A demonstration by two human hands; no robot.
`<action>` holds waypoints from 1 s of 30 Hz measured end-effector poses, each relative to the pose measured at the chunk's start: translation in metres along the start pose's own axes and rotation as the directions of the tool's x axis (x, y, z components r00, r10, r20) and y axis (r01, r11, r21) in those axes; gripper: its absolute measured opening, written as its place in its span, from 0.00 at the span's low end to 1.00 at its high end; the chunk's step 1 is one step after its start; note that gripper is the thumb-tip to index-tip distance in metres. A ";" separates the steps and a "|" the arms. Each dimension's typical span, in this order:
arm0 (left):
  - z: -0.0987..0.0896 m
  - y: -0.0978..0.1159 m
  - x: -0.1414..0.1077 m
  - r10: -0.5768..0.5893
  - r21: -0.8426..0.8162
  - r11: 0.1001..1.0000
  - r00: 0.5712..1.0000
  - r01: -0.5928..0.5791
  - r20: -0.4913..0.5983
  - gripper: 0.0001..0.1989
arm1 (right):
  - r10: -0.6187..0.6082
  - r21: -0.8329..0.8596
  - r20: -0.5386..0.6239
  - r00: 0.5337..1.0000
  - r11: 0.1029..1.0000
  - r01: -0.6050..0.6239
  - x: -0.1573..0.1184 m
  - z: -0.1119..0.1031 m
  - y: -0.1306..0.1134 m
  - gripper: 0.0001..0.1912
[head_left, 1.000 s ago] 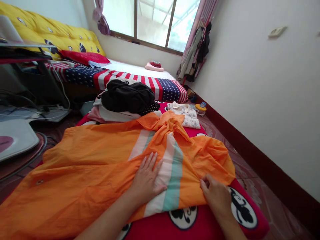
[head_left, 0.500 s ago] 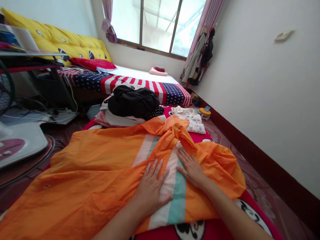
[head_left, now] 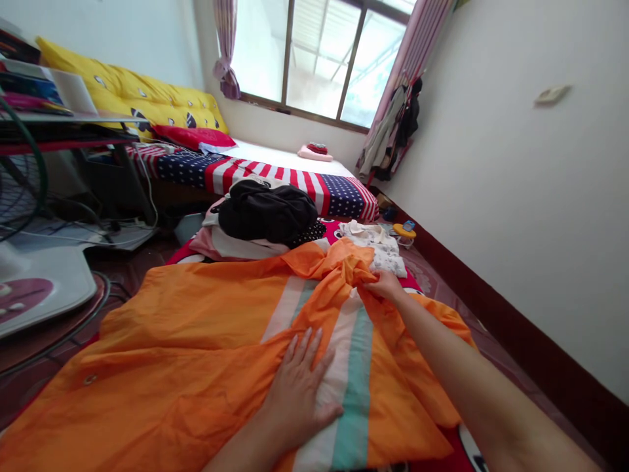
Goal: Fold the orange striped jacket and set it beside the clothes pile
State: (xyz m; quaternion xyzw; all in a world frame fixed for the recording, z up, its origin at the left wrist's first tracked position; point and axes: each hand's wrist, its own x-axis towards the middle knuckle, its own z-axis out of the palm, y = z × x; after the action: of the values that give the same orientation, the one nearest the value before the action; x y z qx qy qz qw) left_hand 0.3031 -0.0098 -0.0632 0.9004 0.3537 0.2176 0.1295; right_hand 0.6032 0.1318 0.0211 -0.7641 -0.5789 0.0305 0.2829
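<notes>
Orange striped cloth [head_left: 187, 341] spread over red printed bedding [head_left: 445, 455], left hand [head_left: 299, 400] flat on it near the viewer, fingers [head_left: 307, 354] spread wide, right hand [head_left: 386, 285] pinching its far gathered fold, black clothing bundle [head_left: 268, 211] just beyond.

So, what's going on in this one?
One person is working with both bare hands on a large orange cloth with white and teal stripes, spread over a red cartoon-print mattress. The right hand grips a bunched fold of the cloth near its far edge, while the left hand lies flat on the cloth beside the stripes. Just beyond sit a pile of clothes topped by a black garment and a white patterned bundle of clothes.
</notes>
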 end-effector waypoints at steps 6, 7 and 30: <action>-0.004 0.002 0.001 -0.018 -0.025 1.000 0.999 0.019 0.033 0.43 | -0.099 -0.071 -0.244 0.965 0.994 0.084 0.009 -0.050 -0.045 0.10; -0.005 0.002 0.001 -0.024 -0.029 0.999 0.999 0.025 0.033 0.43 | -0.191 -0.093 -0.308 0.932 0.981 0.170 0.001 -0.062 -0.053 0.11; -0.017 0.003 0.007 -0.263 -0.491 0.865 0.925 0.102 -0.272 0.14 | -0.475 0.028 0.280 0.834 0.873 0.487 -0.231 -0.051 -0.038 0.09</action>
State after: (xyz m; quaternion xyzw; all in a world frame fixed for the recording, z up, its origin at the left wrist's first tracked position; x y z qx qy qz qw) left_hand 0.3012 -0.0061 -0.0448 0.7547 0.3919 0.4308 0.3022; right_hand 0.5141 -0.0909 0.0168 -0.5882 -0.7866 0.0527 0.1803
